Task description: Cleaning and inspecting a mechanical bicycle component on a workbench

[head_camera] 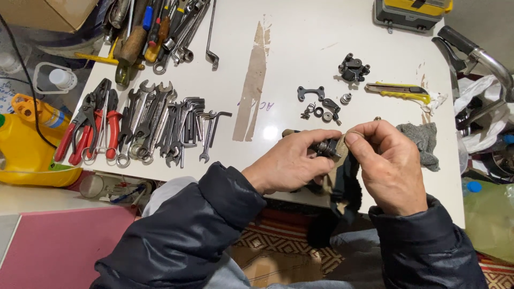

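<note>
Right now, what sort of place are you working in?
Likely a home or small repair workshop: rows of wrenches and red-handled pliers lie on a white table, with small dismantled metal parts beside them.

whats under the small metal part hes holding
A dirty cloth hangs beneath the small metal part, gripped by left hand and right hand. Fingers hide the part's underside.

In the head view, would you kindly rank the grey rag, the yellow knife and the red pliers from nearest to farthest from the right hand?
1. Grey rag, just right of the right hand.
2. Yellow knife, beyond it.
3. Red pliers, far left.
</note>
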